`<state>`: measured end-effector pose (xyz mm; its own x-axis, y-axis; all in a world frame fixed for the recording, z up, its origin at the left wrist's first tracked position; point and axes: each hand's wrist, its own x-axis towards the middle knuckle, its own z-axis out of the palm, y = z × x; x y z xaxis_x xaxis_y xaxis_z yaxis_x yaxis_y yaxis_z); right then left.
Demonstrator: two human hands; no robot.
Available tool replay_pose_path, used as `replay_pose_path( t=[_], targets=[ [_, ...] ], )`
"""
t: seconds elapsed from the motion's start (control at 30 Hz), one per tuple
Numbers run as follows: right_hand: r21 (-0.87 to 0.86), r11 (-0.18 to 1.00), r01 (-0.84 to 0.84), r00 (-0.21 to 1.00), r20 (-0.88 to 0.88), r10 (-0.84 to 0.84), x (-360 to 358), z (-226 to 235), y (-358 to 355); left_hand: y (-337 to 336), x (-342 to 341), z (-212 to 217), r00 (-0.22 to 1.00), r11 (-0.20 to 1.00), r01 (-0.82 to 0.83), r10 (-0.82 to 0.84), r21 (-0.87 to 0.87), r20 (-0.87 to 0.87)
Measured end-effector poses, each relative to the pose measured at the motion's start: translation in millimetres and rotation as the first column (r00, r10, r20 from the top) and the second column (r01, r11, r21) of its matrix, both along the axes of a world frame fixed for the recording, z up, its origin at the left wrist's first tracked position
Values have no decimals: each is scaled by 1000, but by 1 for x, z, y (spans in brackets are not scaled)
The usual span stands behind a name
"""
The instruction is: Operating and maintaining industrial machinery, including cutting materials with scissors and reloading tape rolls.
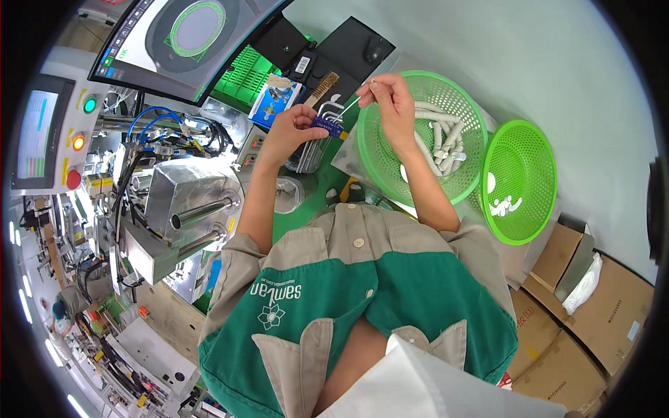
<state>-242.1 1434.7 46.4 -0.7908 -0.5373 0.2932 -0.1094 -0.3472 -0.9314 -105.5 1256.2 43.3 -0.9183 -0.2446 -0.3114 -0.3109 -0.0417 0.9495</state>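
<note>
My left hand (291, 136) is closed around a purple-blue holder (327, 127) that carries several bent metal hex keys. To its right, my right hand (392, 104) pinches the end of a thin straight metal rod, apparently a hex key (348, 108), which slants down toward the holder. Whether the rod's lower end still sits in the holder, I cannot tell. Just below the holder stands a clear container (305, 158) with long dark items in it. A blue and white box (274, 102) and a wooden-handled brush (324, 88) lie beyond my left hand.
Right of my right forearm, a green basket (477, 125) holds several white tubes (446, 143). A second green basket (524, 150) with small white pieces adjoins it. A monitor (160, 35), control panel (43, 132) and metal machine (185, 195) occupy the left. Cardboard boxes (557, 369) lie lower right.
</note>
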Motion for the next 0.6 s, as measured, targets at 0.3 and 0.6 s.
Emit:
replay_pose_path(
  t=[0.3, 0.6],
  targets=[
    [71, 997, -19, 1000, -3, 19, 7, -15, 0, 21, 12, -14, 996, 756, -86, 81, 648, 38],
    [264, 942, 205, 956, -260, -135, 62, -29, 26, 32, -3, -20, 985, 918, -151, 172, 366, -24]
  ],
)
